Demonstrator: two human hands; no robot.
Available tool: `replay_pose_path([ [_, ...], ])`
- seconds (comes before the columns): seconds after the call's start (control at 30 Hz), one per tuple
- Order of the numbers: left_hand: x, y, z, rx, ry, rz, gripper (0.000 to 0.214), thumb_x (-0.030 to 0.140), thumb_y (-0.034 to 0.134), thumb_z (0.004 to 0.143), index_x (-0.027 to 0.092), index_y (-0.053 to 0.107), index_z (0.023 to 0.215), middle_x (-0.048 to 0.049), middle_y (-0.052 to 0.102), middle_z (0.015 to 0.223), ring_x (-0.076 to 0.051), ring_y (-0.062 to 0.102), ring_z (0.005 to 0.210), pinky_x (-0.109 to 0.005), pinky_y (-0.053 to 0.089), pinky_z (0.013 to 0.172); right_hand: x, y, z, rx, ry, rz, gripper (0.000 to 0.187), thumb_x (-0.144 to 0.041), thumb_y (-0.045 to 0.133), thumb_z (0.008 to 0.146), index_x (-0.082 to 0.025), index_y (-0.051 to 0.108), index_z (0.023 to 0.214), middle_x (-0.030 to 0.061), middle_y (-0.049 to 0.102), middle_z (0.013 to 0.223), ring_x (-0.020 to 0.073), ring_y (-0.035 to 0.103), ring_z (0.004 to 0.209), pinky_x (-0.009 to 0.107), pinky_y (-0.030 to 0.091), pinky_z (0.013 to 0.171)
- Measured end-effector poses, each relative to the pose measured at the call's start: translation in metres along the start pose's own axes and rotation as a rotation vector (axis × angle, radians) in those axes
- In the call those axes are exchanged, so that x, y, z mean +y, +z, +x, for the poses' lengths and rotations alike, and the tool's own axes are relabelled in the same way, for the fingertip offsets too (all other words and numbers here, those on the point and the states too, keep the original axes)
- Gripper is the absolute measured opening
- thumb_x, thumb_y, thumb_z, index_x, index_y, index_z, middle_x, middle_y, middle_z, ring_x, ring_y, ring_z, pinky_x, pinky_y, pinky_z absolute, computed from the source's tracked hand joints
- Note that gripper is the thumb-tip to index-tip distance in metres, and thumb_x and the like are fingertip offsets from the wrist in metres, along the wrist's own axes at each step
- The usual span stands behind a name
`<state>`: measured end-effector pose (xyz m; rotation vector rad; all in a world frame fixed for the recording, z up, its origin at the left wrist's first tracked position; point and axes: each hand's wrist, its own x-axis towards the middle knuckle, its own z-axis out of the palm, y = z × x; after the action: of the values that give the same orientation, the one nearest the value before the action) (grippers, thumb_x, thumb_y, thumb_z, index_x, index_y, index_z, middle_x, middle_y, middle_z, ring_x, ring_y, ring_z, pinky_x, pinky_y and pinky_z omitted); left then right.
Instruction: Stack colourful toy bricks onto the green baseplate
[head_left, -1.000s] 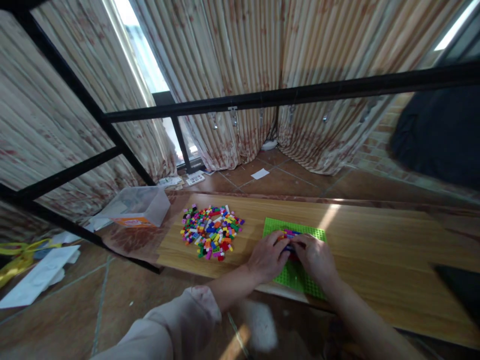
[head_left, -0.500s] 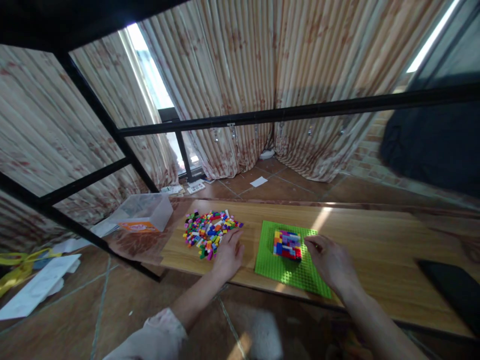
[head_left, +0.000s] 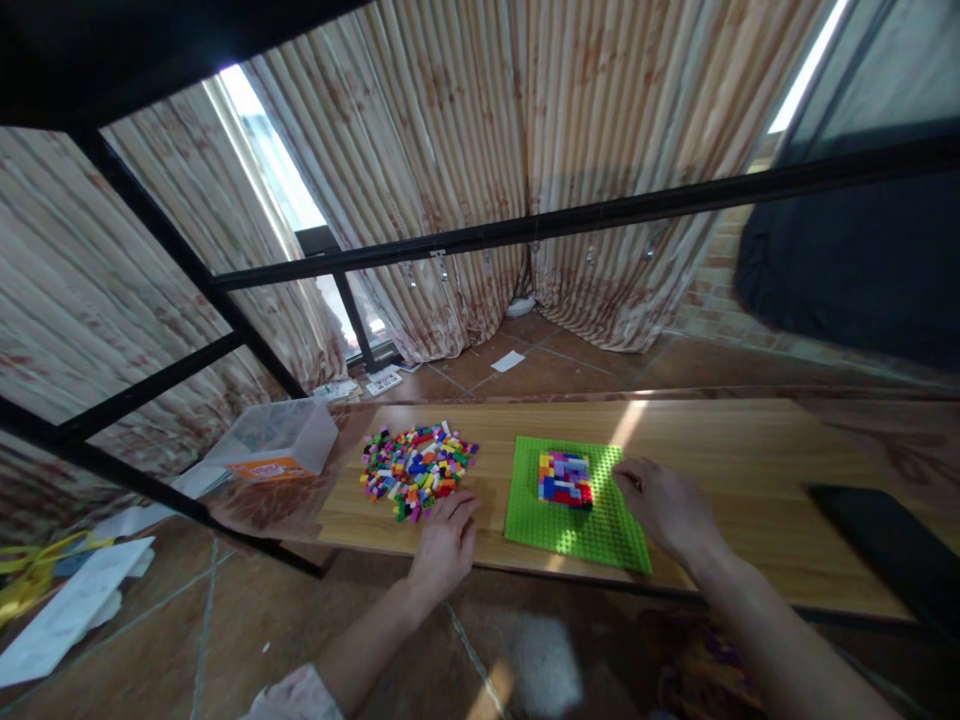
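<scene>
A green baseplate (head_left: pixel 581 528) lies on the wooden table (head_left: pixel 735 470). A small block of coloured bricks (head_left: pixel 564 478) is pressed onto its upper middle. To the left spreads a pile of loose coloured bricks (head_left: pixel 416 468). My left hand (head_left: pixel 444 545) rests at the table's front edge, fingers reaching the near edge of the pile, loosely spread. My right hand (head_left: pixel 666 508) lies at the right edge of the baseplate, fingers curled loosely, nothing visible in them.
A clear plastic box (head_left: pixel 279 440) with an orange label stands at the table's left end. A black flat object (head_left: pixel 889 545) lies at the right. Black metal bars (head_left: pixel 570 218) cross above. Papers (head_left: pixel 60 610) lie on the tiled floor, curtains behind.
Both hands left the brick block on the baseplate. My left hand moved left to the loose pile; my right hand drew back to the plate's right edge.
</scene>
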<state>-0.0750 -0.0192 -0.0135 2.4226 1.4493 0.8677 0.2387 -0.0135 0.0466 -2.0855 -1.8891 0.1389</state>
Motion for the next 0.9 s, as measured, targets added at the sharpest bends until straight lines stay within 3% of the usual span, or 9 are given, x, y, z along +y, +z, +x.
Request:
replay_pose_path([
  [0.17, 0.02, 0.009, 0.015, -0.079, 0.014, -0.027, 0.036, 0.021, 0.046, 0.087, 0.021, 0.055, 0.122, -0.0094, 0.057, 0.126, -0.023, 0.052, 0.117, -0.044, 0.042, 0.103, 0.005, 0.002, 0.0, -0.055, 0.02, -0.063, 0.028, -0.023, 0.045, 0.084, -0.021, 0.067, 0.067, 0.0067, 0.069, 0.071, 0.0173, 0.061, 0.062, 0.027, 0.026, 0.052],
  [0.37, 0.072, 0.032, 0.077, -0.282, 0.066, -0.045, 0.06, 0.047, 0.039, 0.091, 0.019, 0.029, 0.144, -0.0132, 0.034, 0.149, -0.028, 0.029, 0.138, -0.054, 0.027, 0.111, 0.006, 0.0, 0.0, -0.03, 0.027, -0.054, 0.026, -0.02, 0.047, 0.083, -0.02, 0.066, 0.065, 0.0062, 0.069, 0.071, 0.0161, 0.06, 0.062, 0.026, 0.025, 0.052],
  [0.47, 0.087, 0.052, 0.098, -0.335, 0.072, 0.008, 0.068, 0.053, 0.038, 0.09, 0.017, 0.025, 0.145, -0.0148, 0.027, 0.152, -0.031, 0.022, 0.141, -0.059, 0.02, 0.111, 0.007, -0.002, 0.0, -0.047, 0.023, -0.062, 0.027, -0.02, 0.046, 0.084, -0.02, 0.064, 0.064, 0.006, 0.069, 0.07, 0.0159, 0.06, 0.061, 0.026, 0.024, 0.051],
  [0.63, 0.084, 0.075, 0.102, -0.367, 0.089, 0.084, 0.076, 0.058, 0.042, 0.086, 0.013, 0.026, 0.145, -0.0164, 0.026, 0.152, -0.033, 0.018, 0.142, -0.061, 0.018, 0.111, 0.013, -0.002, 0.001, -0.078, -0.019, 0.002, 0.027, -0.022, 0.047, 0.084, -0.02, 0.066, 0.065, 0.0054, 0.069, 0.069, 0.0153, 0.059, 0.063, 0.025, 0.027, 0.054],
  [0.9, 0.088, 0.076, 0.097, -0.35, 0.054, 0.061, 0.078, 0.058, 0.042, 0.084, 0.012, 0.025, 0.144, -0.0156, 0.026, 0.152, -0.032, 0.017, 0.142, -0.058, 0.022, 0.111, 0.023, 0.005, 0.002, -0.124, -0.05, 0.003, 0.03, -0.025, 0.044, 0.086, -0.021, 0.067, 0.067, 0.0054, 0.069, 0.07, 0.0172, 0.061, 0.063, 0.026, 0.029, 0.055],
])
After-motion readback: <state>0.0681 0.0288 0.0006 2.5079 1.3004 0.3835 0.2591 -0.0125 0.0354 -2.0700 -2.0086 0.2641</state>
